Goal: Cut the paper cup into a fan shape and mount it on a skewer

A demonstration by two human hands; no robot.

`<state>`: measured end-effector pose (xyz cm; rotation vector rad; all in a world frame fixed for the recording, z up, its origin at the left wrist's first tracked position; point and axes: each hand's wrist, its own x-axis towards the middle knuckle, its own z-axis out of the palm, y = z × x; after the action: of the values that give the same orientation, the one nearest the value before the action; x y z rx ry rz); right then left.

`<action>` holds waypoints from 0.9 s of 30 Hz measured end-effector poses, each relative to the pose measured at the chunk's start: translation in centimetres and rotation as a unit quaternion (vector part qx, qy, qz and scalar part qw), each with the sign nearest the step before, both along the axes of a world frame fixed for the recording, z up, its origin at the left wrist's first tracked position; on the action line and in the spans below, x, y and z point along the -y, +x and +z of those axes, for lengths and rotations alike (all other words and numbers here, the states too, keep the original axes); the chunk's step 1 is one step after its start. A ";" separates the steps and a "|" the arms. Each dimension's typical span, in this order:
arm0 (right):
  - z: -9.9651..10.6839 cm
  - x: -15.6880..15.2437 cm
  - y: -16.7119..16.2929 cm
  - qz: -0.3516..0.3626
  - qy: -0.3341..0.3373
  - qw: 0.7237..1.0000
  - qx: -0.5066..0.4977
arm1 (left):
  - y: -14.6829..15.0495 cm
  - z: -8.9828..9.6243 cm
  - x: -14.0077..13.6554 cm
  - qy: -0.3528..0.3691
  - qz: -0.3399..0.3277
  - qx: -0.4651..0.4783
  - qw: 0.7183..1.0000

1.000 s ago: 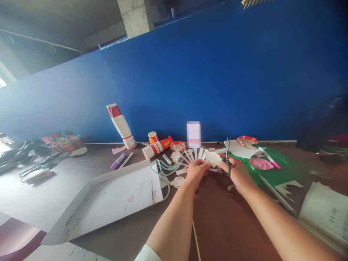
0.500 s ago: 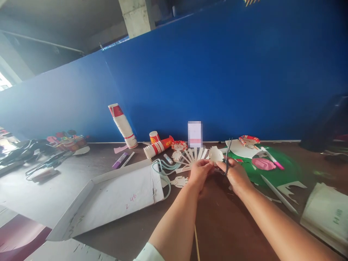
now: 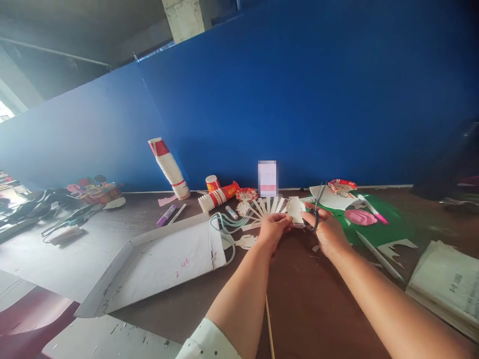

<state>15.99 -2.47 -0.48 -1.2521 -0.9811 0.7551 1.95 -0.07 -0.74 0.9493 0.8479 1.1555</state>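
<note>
My left hand (image 3: 275, 230) pinches the lower left edge of a small cream paper cutout (image 3: 296, 210). Scissors (image 3: 317, 209) with dark handles are in my right hand (image 3: 326, 230), their blades pointing up and away. The right fingertips also meet the cutout's right side. Behind my left hand, white paper strips (image 3: 268, 206) fan out. Left of that hand lies a white figure-shaped cutout (image 3: 247, 242). A flower-like piece with a red patterned rim (image 3: 247, 195) rests beyond it.
A white cardboard box lid (image 3: 157, 264) lies at left. Stacked paper cups (image 3: 170, 169) lean by the blue partition (image 3: 299, 99); more cups (image 3: 219, 198) lie sideways. At right are a green sheet (image 3: 396, 219), a pink piece (image 3: 360, 217), a marker (image 3: 373, 209) and a book (image 3: 445, 284).
The cutout has turned flatter toward me and shows more of its face. The scissors have shifted slightly right and tilted, and my right fingers now touch the cutout's edge.
</note>
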 end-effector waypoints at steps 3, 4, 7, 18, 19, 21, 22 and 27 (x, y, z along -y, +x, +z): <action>0.0 0.1 -0.1 0.008 -0.026 1.000 -0.002 | 0.0 0.1 0.1 -0.006 0.004 -0.004 1.000; 0.0 0.1 -0.1 0.008 -0.033 0.999 0.000 | 0.0 0.2 0.2 -0.008 0.004 0.001 1.000; 0.1 0.2 -0.3 0.004 -0.051 0.999 0.011 | 0.0 0.3 0.4 -0.008 -0.004 0.027 1.000; 0.5 0.9 -1.5 0.092 -0.056 0.994 -0.014 | 0.0 0.3 0.4 0.017 0.009 0.035 0.999; 0.3 0.8 -1.5 0.105 -0.053 0.993 -0.021 | -0.1 0.3 0.3 0.012 0.020 0.031 0.999; 0.1 0.7 -1.4 0.120 -0.049 0.991 -0.032 | -0.2 0.4 0.3 0.001 0.035 0.026 0.999; 0.0 0.7 -1.3 0.121 -0.049 0.991 -0.033 | -0.2 0.4 0.2 -0.003 0.038 0.027 0.999; 0.7 1.0 -1.2 0.086 -0.077 0.993 0.000 | -0.4 0.4 0.0 -0.010 0.044 0.031 0.998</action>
<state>14.76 -3.43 0.26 -1.3107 -1.0551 0.9800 1.59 -0.09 -0.35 0.8625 0.8573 1.2441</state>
